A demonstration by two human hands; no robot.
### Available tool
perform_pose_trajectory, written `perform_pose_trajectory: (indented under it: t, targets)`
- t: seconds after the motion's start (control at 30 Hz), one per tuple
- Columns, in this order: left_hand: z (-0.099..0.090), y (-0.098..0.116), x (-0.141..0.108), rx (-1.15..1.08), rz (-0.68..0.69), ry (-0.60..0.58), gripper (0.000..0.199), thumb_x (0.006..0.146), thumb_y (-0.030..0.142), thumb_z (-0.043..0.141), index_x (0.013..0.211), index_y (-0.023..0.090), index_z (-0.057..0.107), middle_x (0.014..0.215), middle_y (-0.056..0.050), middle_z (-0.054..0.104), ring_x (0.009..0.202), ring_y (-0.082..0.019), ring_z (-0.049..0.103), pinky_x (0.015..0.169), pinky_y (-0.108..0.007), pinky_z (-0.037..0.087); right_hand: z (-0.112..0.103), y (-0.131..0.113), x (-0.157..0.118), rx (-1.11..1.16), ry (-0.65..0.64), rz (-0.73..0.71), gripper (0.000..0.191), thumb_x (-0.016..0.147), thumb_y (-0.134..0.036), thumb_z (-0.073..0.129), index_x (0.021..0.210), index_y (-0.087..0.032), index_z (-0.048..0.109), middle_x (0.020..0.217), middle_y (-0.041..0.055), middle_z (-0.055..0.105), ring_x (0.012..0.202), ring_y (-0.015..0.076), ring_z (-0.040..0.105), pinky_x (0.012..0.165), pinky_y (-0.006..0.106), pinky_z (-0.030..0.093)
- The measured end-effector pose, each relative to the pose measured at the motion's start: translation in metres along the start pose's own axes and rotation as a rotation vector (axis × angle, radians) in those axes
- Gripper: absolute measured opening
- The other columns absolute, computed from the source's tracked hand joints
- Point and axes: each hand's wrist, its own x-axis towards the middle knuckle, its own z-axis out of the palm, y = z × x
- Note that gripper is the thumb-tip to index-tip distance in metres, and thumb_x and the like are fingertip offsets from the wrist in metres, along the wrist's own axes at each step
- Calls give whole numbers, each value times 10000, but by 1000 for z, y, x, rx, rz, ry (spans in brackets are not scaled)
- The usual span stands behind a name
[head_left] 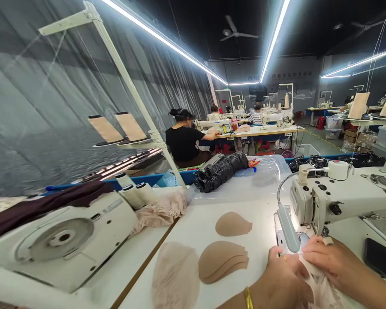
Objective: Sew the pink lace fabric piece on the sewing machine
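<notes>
A white sewing machine [350, 197] stands at the right with its grey lamp [288, 231] lit over the needle area. Pale beige lace fabric [324, 294] runs under both of my hands and hangs toward the front edge. My left hand [286, 274], with curled fingers, grips this fabric just left of the presser foot. On the other side, my right hand [328, 259] closes on it close to the needle; the lamp hides part of the stitching spot. To the left lie stacked brown fabric cups [223, 259], a single brown cup [233, 224] and a sheer oval piece [175, 274].
A second machine [64, 240] lies at the left, beside white thread cones [141, 195]. A black plastic bundle [221, 169] rests on a clear plastic lid [266, 171] behind the cups. A dark phone-like object [381, 259] sits at far right. Other people work at machines ahead.
</notes>
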Motion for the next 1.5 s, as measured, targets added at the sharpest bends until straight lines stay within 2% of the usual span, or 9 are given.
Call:
perform_pose_trajectory:
  t: [0.23, 0.37, 0.53, 0.67, 0.77, 0.93, 1.13, 1.3, 1.5]
  targets:
    - [16, 5, 12, 18, -173, 2, 377, 676, 408, 906, 996, 269, 762, 1065, -28, 711, 1093, -319, 623, 1008, -488, 485, 2, 4, 0, -17, -79, 127, 397, 1054, -125, 410, 1083, -290, 770, 1057, 47, 793, 949, 252, 684, 844, 356, 560]
    - [14, 9, 12, 41, -115, 86, 339, 737, 419, 845, 1028, 275, 746, 1076, -21, 728, 1048, -294, 628, 1013, -494, 501, 5, 6, -3, -40, -73, 156, 407, 1048, -130, 420, 1148, -291, 781, 1169, 59, 797, 1005, 271, 684, 855, 377, 577]
    - [26, 12, 17, 138, -23, 173, 82, 766, 301, 772, 833, 263, 743, 1091, -44, 692, 1029, -292, 648, 976, -488, 534, 3, 8, -3, -73, -82, 151, 464, 1024, -92, 372, 1084, -257, 802, 1227, 93, 792, 983, 292, 696, 799, 399, 593]
    - [36, 12, 21, 140, -132, 195, 151, 787, 240, 760, 935, 266, 758, 1096, -70, 675, 951, -277, 661, 918, -484, 553, 0, 9, -1, -60, -77, 148, 412, 1038, -119, 415, 1075, -259, 801, 1177, 91, 795, 972, 271, 695, 829, 376, 589]
    - [35, 9, 25, 141, -106, 153, 230, 771, 244, 789, 999, 266, 769, 1128, -88, 686, 1012, -304, 654, 912, -495, 538, 1, 7, -2, -60, -63, 161, 391, 1040, -128, 436, 1104, -265, 797, 1135, 88, 794, 956, 262, 691, 841, 368, 589]
    - [26, 1, 25, 155, -22, 37, 317, 668, 346, 887, 952, 258, 776, 1101, -69, 731, 974, -301, 626, 937, -504, 509, 5, 7, -4, -45, -23, 172, 393, 1043, -156, 436, 1145, -282, 794, 1070, 79, 797, 935, 262, 695, 824, 364, 605]
    - [11, -2, 5, 212, 81, 60, 282, 768, 273, 795, 1049, 274, 767, 1061, -65, 714, 971, -279, 609, 870, -438, 492, 6, 10, -6, -23, 2, 170, 373, 1039, -180, 450, 1113, -288, 799, 1025, 79, 796, 926, 267, 699, 778, 355, 610]
    - [-27, 7, -12, 81, 178, 18, 124, 764, 274, 747, 878, 226, 752, 1215, -56, 710, 1077, -294, 665, 1022, -501, 429, 5, 9, -8, -63, -11, 198, 397, 1029, -168, 431, 1124, -303, 792, 1046, 79, 788, 916, 277, 687, 724, 354, 588]
    - [-62, 10, -15, 86, 254, 40, 53, 836, 235, 690, 793, 205, 680, 1075, -14, 741, 1155, -266, 681, 1132, -487, 331, 2, 7, -4, -3, -29, 164, 387, 1012, -118, 440, 1066, -307, 773, 1033, 50, 780, 971, 258, 680, 801, 338, 579]
